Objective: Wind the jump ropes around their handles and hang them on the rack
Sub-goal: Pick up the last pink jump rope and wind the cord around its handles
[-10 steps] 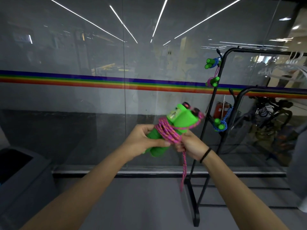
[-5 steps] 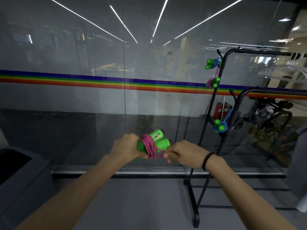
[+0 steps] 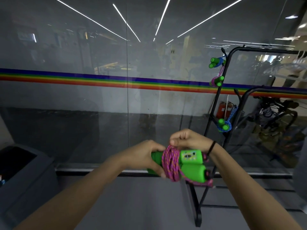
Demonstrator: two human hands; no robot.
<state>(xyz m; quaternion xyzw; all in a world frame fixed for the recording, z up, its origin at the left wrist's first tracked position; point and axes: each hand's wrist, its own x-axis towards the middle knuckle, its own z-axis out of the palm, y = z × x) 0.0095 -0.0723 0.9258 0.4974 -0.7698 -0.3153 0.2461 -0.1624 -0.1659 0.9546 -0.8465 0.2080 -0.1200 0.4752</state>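
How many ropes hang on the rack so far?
3: blue rope at the rack's top corner, pink rope just below, second blue rope lower down. More may be hidden.

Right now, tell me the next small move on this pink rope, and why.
Probably tuck the strand the right hand pinches under the pink rope coil. The left hand grips the green handles, the coil looks nearly full, and a loose length hangs beneath them.
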